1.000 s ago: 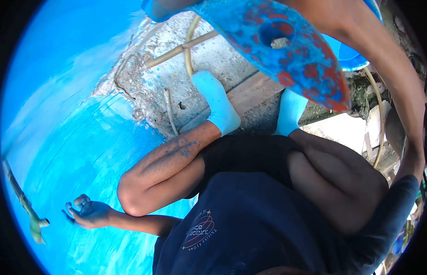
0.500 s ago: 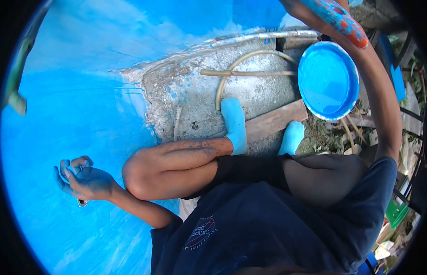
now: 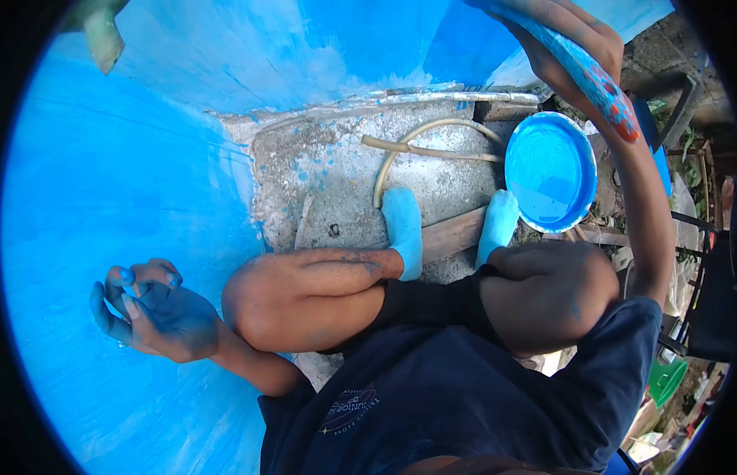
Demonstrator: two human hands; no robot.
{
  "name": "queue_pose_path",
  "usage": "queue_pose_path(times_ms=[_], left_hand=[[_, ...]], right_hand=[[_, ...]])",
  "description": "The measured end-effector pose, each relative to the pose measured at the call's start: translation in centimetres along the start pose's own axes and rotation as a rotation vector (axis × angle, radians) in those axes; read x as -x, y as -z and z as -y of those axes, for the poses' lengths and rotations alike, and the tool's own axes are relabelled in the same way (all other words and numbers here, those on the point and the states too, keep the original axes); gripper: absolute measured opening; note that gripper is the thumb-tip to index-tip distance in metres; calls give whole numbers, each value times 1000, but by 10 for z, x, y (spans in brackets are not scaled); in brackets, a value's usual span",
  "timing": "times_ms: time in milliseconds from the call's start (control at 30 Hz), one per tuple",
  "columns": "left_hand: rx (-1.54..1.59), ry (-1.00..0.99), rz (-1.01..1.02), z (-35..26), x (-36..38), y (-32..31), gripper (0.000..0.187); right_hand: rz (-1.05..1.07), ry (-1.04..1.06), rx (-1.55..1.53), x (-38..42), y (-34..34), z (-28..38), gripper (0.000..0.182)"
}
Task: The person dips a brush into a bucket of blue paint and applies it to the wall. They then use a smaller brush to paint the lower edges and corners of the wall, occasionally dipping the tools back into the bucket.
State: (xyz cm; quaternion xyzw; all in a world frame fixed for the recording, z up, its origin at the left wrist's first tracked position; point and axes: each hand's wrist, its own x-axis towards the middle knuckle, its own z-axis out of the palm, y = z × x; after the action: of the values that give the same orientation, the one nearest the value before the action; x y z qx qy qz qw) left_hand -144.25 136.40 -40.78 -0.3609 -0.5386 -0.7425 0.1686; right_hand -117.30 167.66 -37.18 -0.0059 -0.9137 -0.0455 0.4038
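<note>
Paddle (image 3: pixel 592 75), blue with red blotches, at 1 o'clock, long axis running from upper left down to lower right | right hand (image 3: pixel 570 47) clasps it | blue basin (image 3: pixel 550 170) just below | hose (image 3: pixel 416 146) on concrete, 12 o'clock | left hand (image 3: pixel 151 313), paint-stained, half-curled and empty, 9 o'clock, over blue painted surface (image 3: pixel 107 182).

The big curved hull surface (image 3: pixel 131 174) is showing a smooth, slightly glossy coat of blue paint with streaky lighter patches. The concrete floor (image 3: pixel 337 174) is looking rough, grey and speckled with blue drips. A worn matt wooden plank (image 3: pixel 452 233) is lying across it. The round bowl (image 3: pixel 549 170) is gleaming like smooth plastic, wet blue inside. The flat tool (image 3: pixel 594 79) in the right hand (image 3: pixel 570 43) is carrying mottled, patchy blue-and-red paint. The left hand (image 3: pixel 151 313) is smeared with blue. The shirt (image 3: pixel 463 396) is looking like soft matt cloth.
</note>
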Motion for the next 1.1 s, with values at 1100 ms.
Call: queue_pose_path(times_ms=[1100], left_hand=[[-454,75,1239,-10,18,-94,43]], right_hand=[[-291,-509,-21,136,13,-62,24]])
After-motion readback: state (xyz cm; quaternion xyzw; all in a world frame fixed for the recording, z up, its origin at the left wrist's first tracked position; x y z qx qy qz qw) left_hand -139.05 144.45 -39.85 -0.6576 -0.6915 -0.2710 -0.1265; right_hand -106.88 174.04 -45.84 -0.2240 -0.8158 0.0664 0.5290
